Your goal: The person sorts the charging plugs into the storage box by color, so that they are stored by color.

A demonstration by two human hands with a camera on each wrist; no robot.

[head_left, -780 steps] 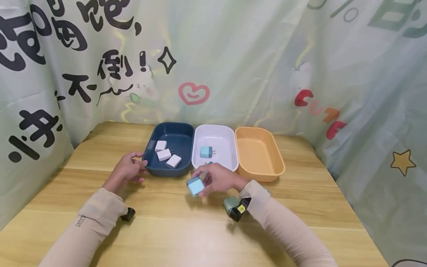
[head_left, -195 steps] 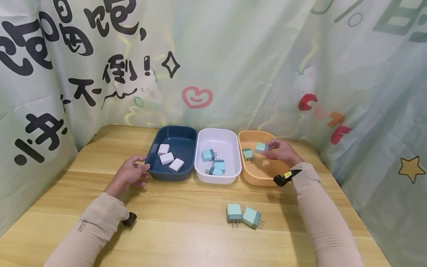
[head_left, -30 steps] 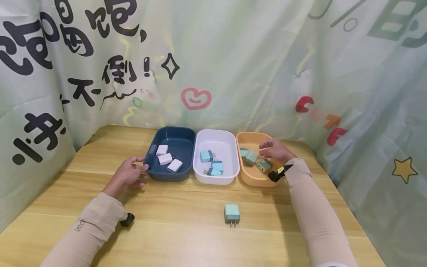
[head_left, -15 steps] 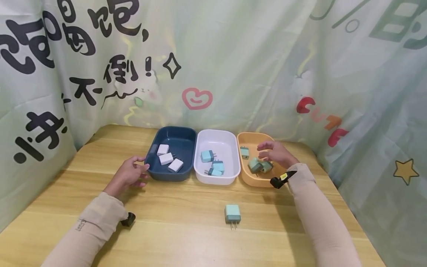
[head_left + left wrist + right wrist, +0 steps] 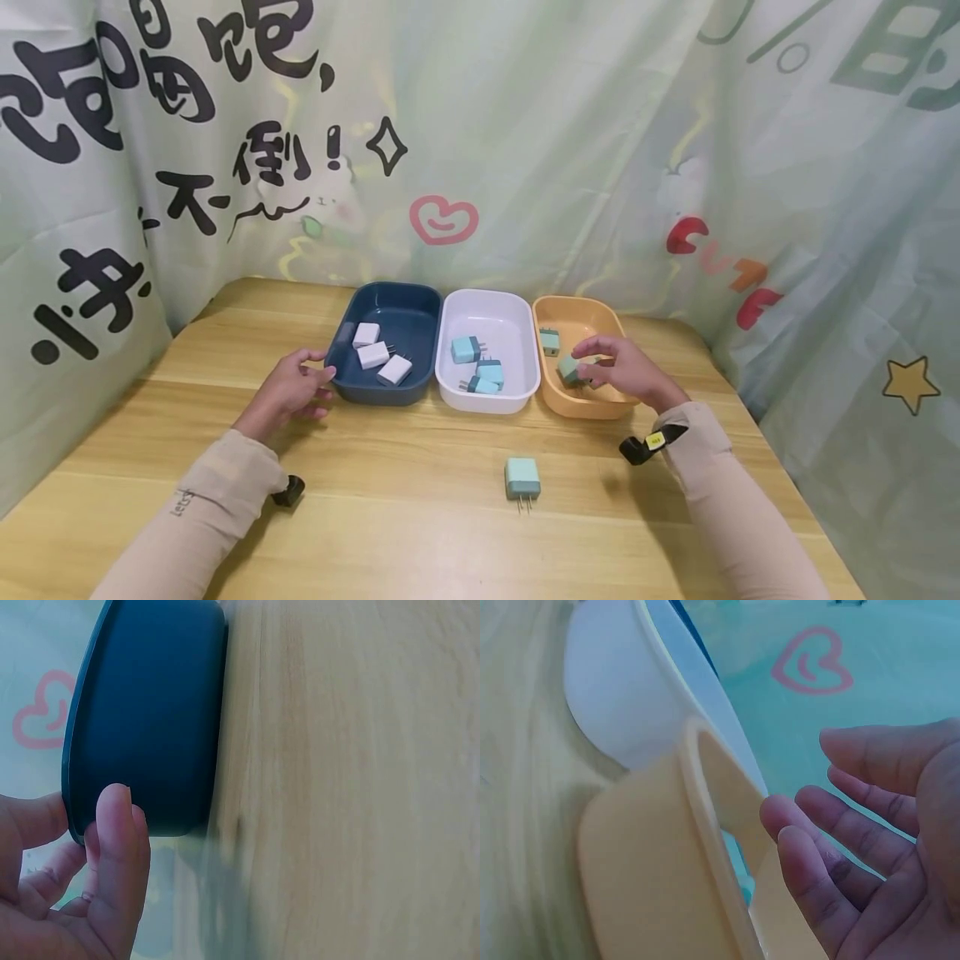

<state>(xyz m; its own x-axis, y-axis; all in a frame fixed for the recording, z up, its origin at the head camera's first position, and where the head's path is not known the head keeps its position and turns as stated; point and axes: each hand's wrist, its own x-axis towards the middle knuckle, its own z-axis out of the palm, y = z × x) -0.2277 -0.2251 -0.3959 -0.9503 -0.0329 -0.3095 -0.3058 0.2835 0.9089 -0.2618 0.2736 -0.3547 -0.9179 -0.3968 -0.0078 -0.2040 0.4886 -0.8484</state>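
In the head view my left hand (image 5: 291,387) holds the near left corner of the dark blue box (image 5: 382,396), with thumb and finger at its rim. Several white charger plugs (image 5: 372,356) lie inside that box. My right hand (image 5: 626,367) hovers over the orange box (image 5: 577,407), fingers loosely bent with nothing between them. Light green charger plugs (image 5: 550,342) lie in the orange box, partly hidden by this hand. One more light green plug (image 5: 522,478) sits on the table, prongs toward me. In the right wrist view the right hand's fingers (image 5: 832,825) are apart.
Between the two boxes stands a white box (image 5: 487,404) holding blue charger plugs (image 5: 465,350). All three boxes stand in a row near the table's (image 5: 420,533) back edge. A printed curtain (image 5: 540,167) hangs behind and at both sides.
Over the last second, the light green plugs in the orange box have shifted apart and nearer its front. My right hand has drawn back toward me slightly. The left hand stays at the dark blue box.
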